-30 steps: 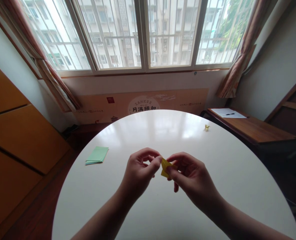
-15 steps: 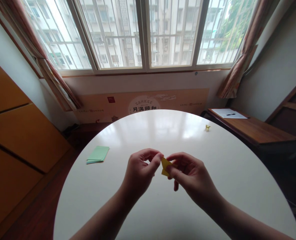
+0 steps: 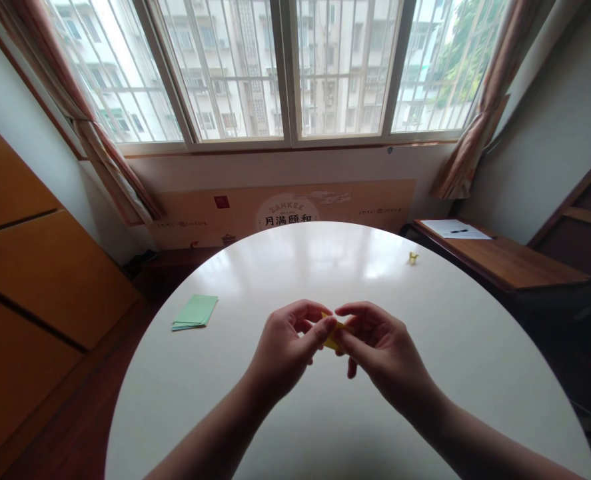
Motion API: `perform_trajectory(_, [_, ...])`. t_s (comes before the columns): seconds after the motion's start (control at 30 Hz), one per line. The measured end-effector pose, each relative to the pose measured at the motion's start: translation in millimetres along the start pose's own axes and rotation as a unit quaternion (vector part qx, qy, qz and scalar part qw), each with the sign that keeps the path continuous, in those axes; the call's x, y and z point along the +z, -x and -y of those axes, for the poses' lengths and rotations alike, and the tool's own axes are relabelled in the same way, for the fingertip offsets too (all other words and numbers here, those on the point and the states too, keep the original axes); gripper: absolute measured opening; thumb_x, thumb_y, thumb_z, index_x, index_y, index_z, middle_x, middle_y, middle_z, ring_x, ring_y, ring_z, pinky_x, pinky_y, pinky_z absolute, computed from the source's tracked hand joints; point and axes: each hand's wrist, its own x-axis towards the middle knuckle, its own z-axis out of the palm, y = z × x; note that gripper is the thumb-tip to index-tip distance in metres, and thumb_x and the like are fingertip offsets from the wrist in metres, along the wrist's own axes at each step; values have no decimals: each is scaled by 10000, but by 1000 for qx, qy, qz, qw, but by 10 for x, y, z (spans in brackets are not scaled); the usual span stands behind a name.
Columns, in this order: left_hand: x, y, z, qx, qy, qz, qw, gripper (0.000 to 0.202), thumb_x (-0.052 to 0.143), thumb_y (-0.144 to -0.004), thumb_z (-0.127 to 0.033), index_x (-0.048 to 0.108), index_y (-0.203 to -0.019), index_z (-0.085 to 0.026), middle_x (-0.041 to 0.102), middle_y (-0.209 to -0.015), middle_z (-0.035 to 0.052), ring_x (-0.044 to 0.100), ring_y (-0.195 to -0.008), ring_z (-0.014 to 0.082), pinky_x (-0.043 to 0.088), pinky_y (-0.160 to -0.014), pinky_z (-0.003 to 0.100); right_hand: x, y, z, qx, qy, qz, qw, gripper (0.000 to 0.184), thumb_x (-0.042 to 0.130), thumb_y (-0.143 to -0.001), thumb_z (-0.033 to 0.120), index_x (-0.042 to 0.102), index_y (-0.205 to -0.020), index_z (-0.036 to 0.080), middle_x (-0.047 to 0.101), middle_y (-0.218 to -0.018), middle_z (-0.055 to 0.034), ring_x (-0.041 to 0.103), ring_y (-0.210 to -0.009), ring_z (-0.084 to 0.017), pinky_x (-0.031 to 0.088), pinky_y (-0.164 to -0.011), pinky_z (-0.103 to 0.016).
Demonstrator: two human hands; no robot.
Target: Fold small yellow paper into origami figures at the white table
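Note:
Between my hands, above the white round table (image 3: 215, 413), is a small folded piece of yellow paper (image 3: 330, 343). My left hand (image 3: 292, 347) pinches it from the left, thumb lying across its near face. From the other side my right hand (image 3: 378, 340) grips it between thumb and fingers. Much of the paper is hidden behind my thumbs and fingertips, so its exact folded shape cannot be made out.
A stack of green paper sheets (image 3: 196, 311) lies at the table's left. A tiny yellow folded paper figure (image 3: 413, 258) stands near the far right edge. Beyond that, a wooden side table (image 3: 530, 261) carries a white sheet (image 3: 448, 229) with a pen (image 3: 459, 231).
My left hand has shifted right, its thumb moving over the yellow paper and covering more of it. My right hand has hardly moved and keeps its hold.

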Motion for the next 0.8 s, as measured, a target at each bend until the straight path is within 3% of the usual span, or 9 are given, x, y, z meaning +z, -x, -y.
perform_trajectory(0.13, [13,-17,12,-13,38,-4,999,279,686,-834,-392,696,-801,-115,691,-684,66,602,-563,138,459,-419,187,6,3,-8,0,11,-4,1000,346,764,-797,429,644,-1006,180,687,-744,-43,645,-680,-194,509,-449,-245])
perform_trajectory(0.33, [13,-37,0,3,49,-23,999,199,745,-776,-302,700,-843,-121,698,-713,62,633,-601,152,477,-443,194,-42,-46,-83,32,-21,24,999,379,776,-785,439,647,-1025,176,730,-824,-65,657,-706,-189,515,-474,-236])
perform_trajectory(0.63, [4,-1,12,66,-38,-50,996,131,726,-781,-253,712,-858,-148,687,-750,51,638,-655,163,485,-482,203,-36,-68,-11,78,-24,49,995,349,758,-781,489,733,-866,151,714,-771,-69,644,-714,-186,506,-493,-229])
perform_trajectory(0.8, [-16,2,-19,62,-110,-12,992,172,672,-852,-327,714,-865,-161,698,-792,55,621,-691,162,478,-484,197,-62,-80,-25,84,-95,27,992,279,794,-764,428,722,-836,167,683,-754,-49,619,-718,-175,513,-518,-234])
